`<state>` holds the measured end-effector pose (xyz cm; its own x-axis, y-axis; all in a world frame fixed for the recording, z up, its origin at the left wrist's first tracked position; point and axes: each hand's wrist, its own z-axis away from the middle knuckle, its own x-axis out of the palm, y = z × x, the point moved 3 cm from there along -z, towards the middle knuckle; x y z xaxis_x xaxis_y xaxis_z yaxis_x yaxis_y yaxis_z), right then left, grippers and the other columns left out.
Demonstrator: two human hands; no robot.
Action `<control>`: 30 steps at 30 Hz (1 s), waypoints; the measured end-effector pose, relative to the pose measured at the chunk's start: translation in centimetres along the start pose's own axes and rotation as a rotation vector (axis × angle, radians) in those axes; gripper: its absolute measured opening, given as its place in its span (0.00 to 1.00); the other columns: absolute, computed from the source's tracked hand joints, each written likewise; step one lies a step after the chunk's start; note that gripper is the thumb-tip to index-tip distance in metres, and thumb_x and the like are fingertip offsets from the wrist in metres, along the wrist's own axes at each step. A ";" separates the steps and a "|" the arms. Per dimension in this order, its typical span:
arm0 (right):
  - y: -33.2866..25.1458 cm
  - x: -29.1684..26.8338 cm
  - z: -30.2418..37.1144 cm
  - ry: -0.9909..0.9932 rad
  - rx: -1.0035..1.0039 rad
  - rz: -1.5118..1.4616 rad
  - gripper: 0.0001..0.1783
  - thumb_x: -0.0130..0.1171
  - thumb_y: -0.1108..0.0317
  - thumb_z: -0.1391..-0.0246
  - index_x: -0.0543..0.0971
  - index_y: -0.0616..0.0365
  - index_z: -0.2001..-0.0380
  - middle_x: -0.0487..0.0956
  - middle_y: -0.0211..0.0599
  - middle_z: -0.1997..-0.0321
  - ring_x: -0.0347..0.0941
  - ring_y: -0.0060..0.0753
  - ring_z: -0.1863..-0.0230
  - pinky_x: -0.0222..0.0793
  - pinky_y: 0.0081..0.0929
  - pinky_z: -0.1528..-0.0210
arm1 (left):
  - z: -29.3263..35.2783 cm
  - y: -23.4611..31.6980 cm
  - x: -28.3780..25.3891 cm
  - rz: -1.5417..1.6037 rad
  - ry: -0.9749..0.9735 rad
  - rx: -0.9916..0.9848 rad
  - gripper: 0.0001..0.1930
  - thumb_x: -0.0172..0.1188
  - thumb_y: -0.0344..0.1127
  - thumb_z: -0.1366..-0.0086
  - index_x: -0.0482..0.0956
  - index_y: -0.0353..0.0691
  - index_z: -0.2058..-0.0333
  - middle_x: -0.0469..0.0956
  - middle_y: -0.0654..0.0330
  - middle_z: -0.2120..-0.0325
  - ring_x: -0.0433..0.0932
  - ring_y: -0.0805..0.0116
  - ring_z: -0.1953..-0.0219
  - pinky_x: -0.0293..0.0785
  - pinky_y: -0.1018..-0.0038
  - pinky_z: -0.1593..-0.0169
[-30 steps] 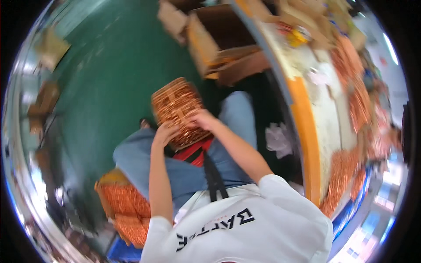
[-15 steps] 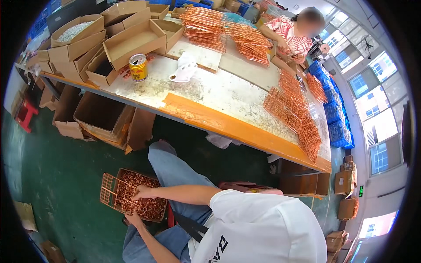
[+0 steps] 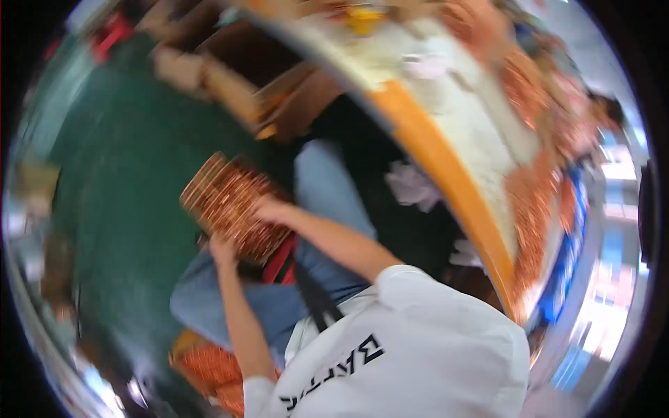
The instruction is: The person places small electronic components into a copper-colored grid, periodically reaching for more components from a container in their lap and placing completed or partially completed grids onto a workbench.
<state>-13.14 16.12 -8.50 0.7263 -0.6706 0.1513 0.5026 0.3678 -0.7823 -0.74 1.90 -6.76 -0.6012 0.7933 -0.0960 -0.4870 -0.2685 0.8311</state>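
Note:
A wire tray (image 3: 221, 196) full of small copper-coloured parts rests on my lap, over blue jeans (image 3: 327, 188). My left hand (image 3: 223, 248) grips the tray's near edge from below. Over the tray's right edge lies my right hand (image 3: 269, 207), fingers curled on the rim and the parts. The picture is motion-blurred, so finger detail is soft. My white shirt (image 3: 418, 341) fills the lower right.
A long table with an orange edge (image 3: 446, 177) curves along the right, carrying racks of copper parts (image 3: 536, 209). Cardboard boxes (image 3: 230, 90) stand under it on the green floor (image 3: 118, 174). An orange basket of similar parts (image 3: 209, 366) sits at lower left.
The view has swung sharply, from looking over the table half a second ago back down toward my lap. Both hands have stayed on the tray.

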 end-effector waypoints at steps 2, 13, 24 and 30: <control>0.7 -1.5 -1.0 0.077 -0.094 0.102 0.06 0.58 0.79 0.57 0.79 0.68 0.72 0.78 0.43 0.72 0.76 0.35 0.73 0.77 0.31 0.73 | -1.3 -0.5 1.2 -0.130 0.091 0.075 0.16 0.63 0.21 0.53 0.68 0.38 0.66 0.73 0.60 0.73 0.74 0.68 0.72 0.75 0.74 0.73; -0.9 -1.2 -1.2 0.226 -0.324 0.175 0.23 0.56 0.75 0.53 0.72 0.58 0.50 0.76 0.30 0.63 0.70 0.26 0.60 0.68 0.25 0.56 | -1.3 0.2 0.6 0.611 -0.219 -0.386 0.20 0.56 0.36 0.41 0.63 0.39 0.52 0.70 0.52 0.56 0.73 0.55 0.55 0.73 0.58 0.53; -2.9 1.8 1.2 0.099 -0.251 -0.327 0.15 0.44 0.61 0.40 0.69 0.62 0.58 0.73 0.41 0.66 0.77 0.33 0.75 0.76 0.29 0.77 | -2.1 -0.9 -0.3 0.428 -0.330 -0.213 0.17 0.54 0.46 0.37 0.69 0.41 0.56 0.72 0.61 0.66 0.72 0.70 0.64 0.72 0.70 0.57; -2.0 -0.1 1.6 0.146 -0.228 -0.425 0.15 0.44 0.62 0.39 0.69 0.63 0.59 0.74 0.44 0.63 0.77 0.33 0.74 0.77 0.28 0.74 | -1.6 0.3 1.1 0.303 -0.376 -0.148 0.12 0.53 0.42 0.35 0.66 0.40 0.68 0.62 0.68 0.80 0.63 0.76 0.76 0.67 0.74 0.65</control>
<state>-13.48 16.50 -6.01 0.3978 -0.8198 0.4119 0.6126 -0.0968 -0.7844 -2.56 1.80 -7.48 -0.4726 0.8024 0.3644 -0.4268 -0.5702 0.7020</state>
